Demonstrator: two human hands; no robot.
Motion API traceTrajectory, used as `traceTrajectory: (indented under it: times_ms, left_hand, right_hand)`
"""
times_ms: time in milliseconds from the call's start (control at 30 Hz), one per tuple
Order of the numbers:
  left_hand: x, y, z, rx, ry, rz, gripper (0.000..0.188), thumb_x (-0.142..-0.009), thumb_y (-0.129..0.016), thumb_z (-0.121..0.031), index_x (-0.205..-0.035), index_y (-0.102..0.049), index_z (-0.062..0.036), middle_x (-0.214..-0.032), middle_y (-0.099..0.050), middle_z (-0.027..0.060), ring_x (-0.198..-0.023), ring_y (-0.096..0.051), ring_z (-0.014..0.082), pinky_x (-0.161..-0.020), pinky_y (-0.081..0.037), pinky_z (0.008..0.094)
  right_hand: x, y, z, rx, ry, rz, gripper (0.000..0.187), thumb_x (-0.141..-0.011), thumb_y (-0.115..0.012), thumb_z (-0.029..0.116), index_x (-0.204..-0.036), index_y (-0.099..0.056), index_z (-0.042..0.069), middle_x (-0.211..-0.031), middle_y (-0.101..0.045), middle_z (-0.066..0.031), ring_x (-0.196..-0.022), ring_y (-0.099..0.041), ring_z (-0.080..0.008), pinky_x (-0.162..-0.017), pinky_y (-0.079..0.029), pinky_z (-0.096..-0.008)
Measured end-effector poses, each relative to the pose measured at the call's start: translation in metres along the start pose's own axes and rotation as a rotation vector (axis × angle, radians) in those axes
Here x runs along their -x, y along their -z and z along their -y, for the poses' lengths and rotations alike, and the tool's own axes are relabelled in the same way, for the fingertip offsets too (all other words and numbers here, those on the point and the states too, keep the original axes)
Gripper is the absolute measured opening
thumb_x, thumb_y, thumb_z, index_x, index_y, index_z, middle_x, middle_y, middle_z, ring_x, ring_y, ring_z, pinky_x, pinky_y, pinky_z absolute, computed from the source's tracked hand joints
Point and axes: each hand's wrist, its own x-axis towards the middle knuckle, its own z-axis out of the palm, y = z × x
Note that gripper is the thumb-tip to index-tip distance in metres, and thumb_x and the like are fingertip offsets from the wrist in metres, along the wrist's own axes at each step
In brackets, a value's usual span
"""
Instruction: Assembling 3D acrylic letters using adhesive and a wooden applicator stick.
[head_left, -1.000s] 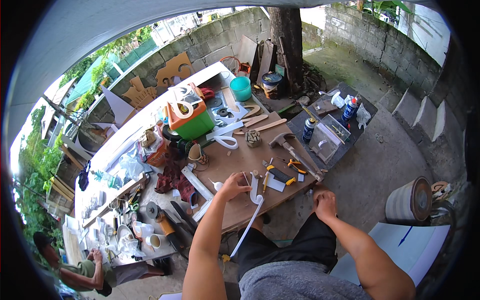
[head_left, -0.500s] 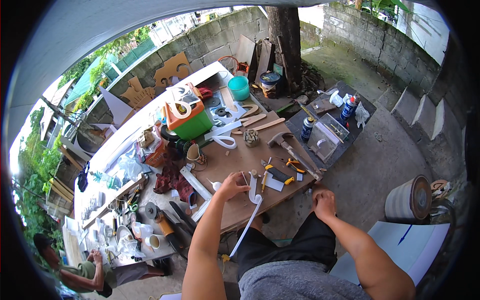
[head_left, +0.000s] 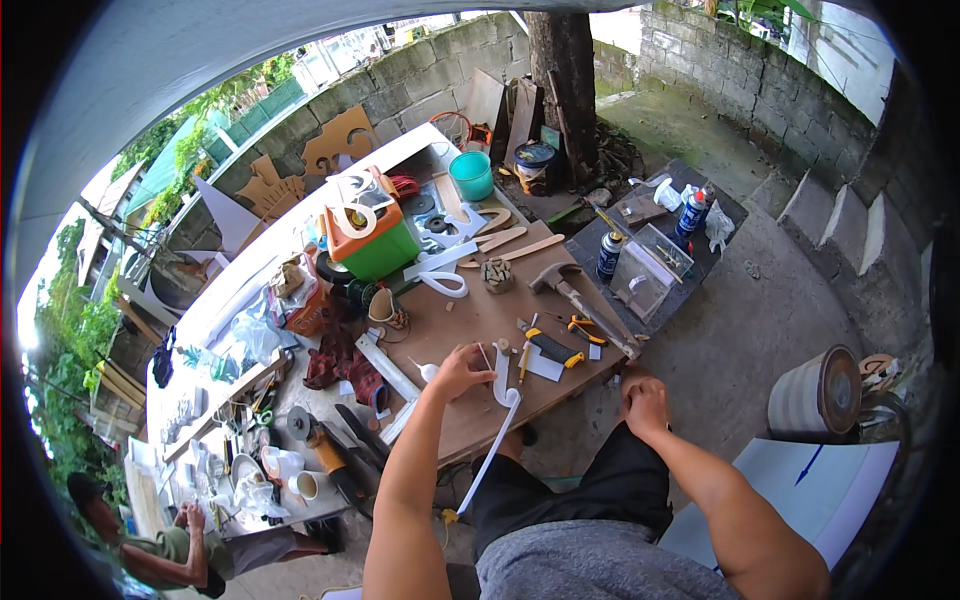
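My left hand (head_left: 466, 371) is over the near edge of the brown work board, its fingers pinched on a thin pale stick (head_left: 487, 357). Just right of its fingertips stands a white curved letter-like piece (head_left: 502, 372), from which a long white strip (head_left: 488, 458) hangs past the table edge. A small white bottle with a thin nozzle (head_left: 429, 372) is left of the hand. Close to the white piece lie a yellow pencil (head_left: 524, 362) and a black-and-yellow utility knife (head_left: 556, 347). My right hand (head_left: 644, 403) rests by my thigh with curled fingers; anything inside is hidden.
A hammer (head_left: 585, 302) and orange-handled pliers (head_left: 582, 326) lie at the board's right. Behind are an orange-and-green box (head_left: 372, 240) and a teal bucket (head_left: 471, 177). An angle grinder (head_left: 325, 450) lies left. Spray cans (head_left: 609, 254) stand on a side table. Another person (head_left: 165, 545) sits lower left.
The whole view has shifted very slightly. Both hands and the white piece keep their places.
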Motion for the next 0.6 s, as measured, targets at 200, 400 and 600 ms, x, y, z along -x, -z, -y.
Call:
traceTrajectory:
  times_ms: [200, 400, 600]
  left_hand:
    - [0.0008, 0.0005, -0.0015, 0.001, -0.021, 0.001, 0.093, -0.069, -0.092, -0.043, -0.144, -0.055, -0.0022, -0.133, -0.059, 0.017, -0.107, -0.066, 0.0295, -0.094, -0.055, 0.0398]
    - [-0.0005, 0.0001, 0.0025, 0.001, -0.021, 0.008, 0.093, -0.07, -0.092, -0.043, -0.144, -0.055, -0.0023, -0.135, -0.059, 0.0174, -0.11, -0.065, 0.0301, -0.096, -0.055, 0.0397]
    - [0.0001, 0.0005, 0.0001, -0.003, -0.02, 0.015, 0.093, -0.07, -0.092, -0.043, -0.144, -0.055, -0.0023, -0.134, -0.059, 0.017, -0.108, -0.065, 0.0298, -0.095, -0.055, 0.0397]
  right_hand:
    - [0.0005, -0.0007, 0.0003, 0.022, 0.017, -0.041, 0.022, -0.086, -0.067, 0.023, -0.097, -0.074, 0.005, -0.105, -0.065, -0.0151, -0.119, -0.054, -0.0338, -0.099, -0.04, -0.0499]
    - [-0.0001, 0.001, 0.0017, 0.001, -0.015, 0.003, 0.022, -0.086, -0.067, 0.023, -0.096, -0.074, 0.004, -0.106, -0.065, -0.0152, -0.116, -0.056, -0.0338, -0.097, -0.041, -0.0494]
    - [0.0002, 0.0004, 0.0008, 0.02, -0.002, -0.009, 0.023, -0.086, -0.067, 0.024, -0.097, -0.074, 0.004, -0.106, -0.065, -0.0151, -0.115, -0.057, -0.0339, -0.097, -0.041, -0.0492]
